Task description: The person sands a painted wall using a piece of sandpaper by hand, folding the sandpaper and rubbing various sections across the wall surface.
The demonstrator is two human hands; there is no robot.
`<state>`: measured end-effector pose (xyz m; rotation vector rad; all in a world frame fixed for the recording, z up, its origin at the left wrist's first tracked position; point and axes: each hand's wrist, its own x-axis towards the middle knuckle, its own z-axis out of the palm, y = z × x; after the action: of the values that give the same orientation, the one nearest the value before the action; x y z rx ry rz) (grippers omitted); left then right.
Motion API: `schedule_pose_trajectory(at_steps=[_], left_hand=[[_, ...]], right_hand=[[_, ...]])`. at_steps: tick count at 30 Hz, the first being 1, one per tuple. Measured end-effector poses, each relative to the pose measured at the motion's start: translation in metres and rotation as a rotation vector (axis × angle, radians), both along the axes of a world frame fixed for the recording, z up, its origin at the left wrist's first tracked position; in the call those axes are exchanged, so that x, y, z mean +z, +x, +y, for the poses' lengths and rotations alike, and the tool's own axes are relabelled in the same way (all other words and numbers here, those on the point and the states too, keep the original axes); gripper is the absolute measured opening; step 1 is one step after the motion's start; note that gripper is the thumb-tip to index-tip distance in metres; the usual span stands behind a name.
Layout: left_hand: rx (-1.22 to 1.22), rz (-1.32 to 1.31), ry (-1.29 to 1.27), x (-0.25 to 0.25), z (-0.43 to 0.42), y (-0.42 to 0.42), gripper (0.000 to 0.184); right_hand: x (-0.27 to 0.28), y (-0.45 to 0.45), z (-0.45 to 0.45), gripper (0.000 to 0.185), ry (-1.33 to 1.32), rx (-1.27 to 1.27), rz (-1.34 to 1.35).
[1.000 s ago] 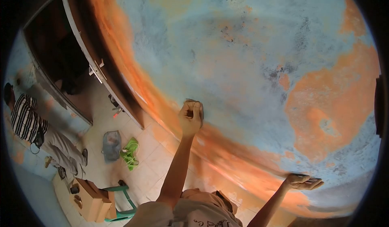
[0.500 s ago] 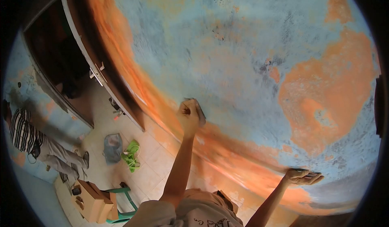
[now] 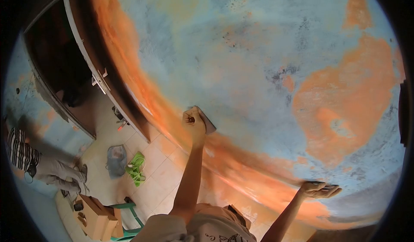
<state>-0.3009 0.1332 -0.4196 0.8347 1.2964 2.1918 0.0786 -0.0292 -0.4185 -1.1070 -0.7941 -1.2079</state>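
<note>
My left hand [image 3: 194, 122] is closed around a dark flat blade [image 3: 206, 120], whose face lies on or very near the blue and orange wall [image 3: 241, 78]. Lower right, my right hand [image 3: 320, 190] is palm up with its fingers bent round a dark flat tool [image 3: 317, 183] close to the wall. Part of that tool is hidden behind the palm and fingers. Orange patches and dark specks mark the wall's blue paint.
A person in a striped top [image 3: 20, 151] stands at far left. An open cardboard box [image 3: 95, 219] rests by a green chair [image 3: 134, 218]. On the tiled floor lie a grey bag [image 3: 116, 161] and a green bag [image 3: 135, 168]. A door frame [image 3: 88, 56] borders the wall.
My left hand has shifted slightly left and turned, showing more of the blade. My right hand has barely moved. The other person has moved a little down and left in view.
</note>
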Motion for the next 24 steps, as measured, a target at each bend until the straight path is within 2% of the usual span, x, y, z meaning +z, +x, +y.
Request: schedule_pose_trajectory(at_steps=[1, 3, 7, 9, 10, 12, 14, 15, 18, 21, 24], left_hand=[[-0.003, 0.003, 0.000, -0.002, -0.002, 0.006, 0.018], [-0.038, 0.150, 0.186, 0.001, -0.012, 0.017, 0.021], [-0.003, 0.086, 0.135, -0.003, -0.002, 0.006, 0.023], [0.008, -0.051, 0.083, 0.003, 0.001, 0.004, 0.022], [0.007, -0.045, 0.090, 0.005, 0.001, 0.010, 0.022], [-0.010, 0.183, 0.243, 0.003, -0.010, 0.029, 0.025], [0.025, 0.120, 0.148, 0.000, -0.009, 0.022, 0.025], [0.064, 0.058, 0.087, 0.002, -0.003, 0.020, 0.025], [0.027, -0.038, 0.112, -0.002, 0.003, 0.017, 0.021], [0.058, 0.043, 0.131, -0.002, 0.001, 0.026, 0.024], [-0.018, 0.159, 0.210, 0.004, -0.009, 0.027, 0.023]], right_hand=[[0.002, -0.003, -0.001, 0.050, 0.011, 0.041, -0.027], [-0.006, 0.001, -0.006, 0.051, -0.019, 0.017, 0.030], [-0.011, 0.009, -0.004, 0.053, -0.038, 0.012, 0.048], [-0.009, 0.009, -0.005, 0.053, -0.030, 0.016, 0.049], [-0.008, 0.007, -0.004, 0.053, -0.029, 0.013, 0.058], [-0.009, 0.004, -0.003, 0.053, -0.039, 0.007, 0.070], [-0.009, 0.006, -0.008, 0.052, -0.092, -0.052, 0.055], [-0.012, 0.011, -0.006, 0.049, -0.034, -0.013, 0.002], [-0.012, 0.017, -0.002, 0.049, 0.022, 0.069, -0.055], [-0.013, 0.014, -0.010, 0.050, -0.073, -0.042, 0.009], [-0.006, 0.007, -0.004, 0.050, -0.008, 0.006, 0.026]])
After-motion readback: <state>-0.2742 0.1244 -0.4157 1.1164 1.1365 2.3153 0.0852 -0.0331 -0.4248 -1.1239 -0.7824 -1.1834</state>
